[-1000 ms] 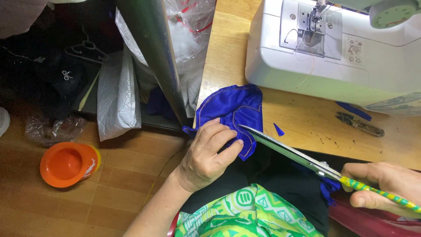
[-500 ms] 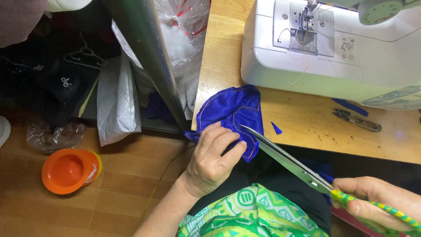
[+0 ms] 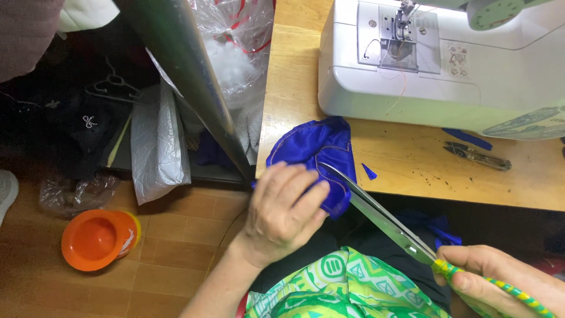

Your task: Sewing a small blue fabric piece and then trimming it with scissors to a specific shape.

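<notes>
Head view: left hand (image 3: 282, 215) clamps blue fabric (image 3: 315, 153) at tabletop (image 3: 406, 171) edge, grip closed on the cloth. Right hand (image 3: 500, 280) grip wrapped around scissors (image 3: 382, 218) handle, blades touching the fabric's edge. White sewing machine (image 3: 447, 59) sits behind, thread snips (image 3: 477, 156) beside it. Orange bowl (image 3: 97, 238) on floor, well apart.

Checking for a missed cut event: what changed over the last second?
Little. The right hand slid slightly toward the near edge of the frame, drawing the scissors with it; the blade tip stays at the blue cloth. The left hand keeps its hold on the cloth at the table edge. Nothing taken or let go. The sewing machine, snips and orange bowl lie as before.
</notes>
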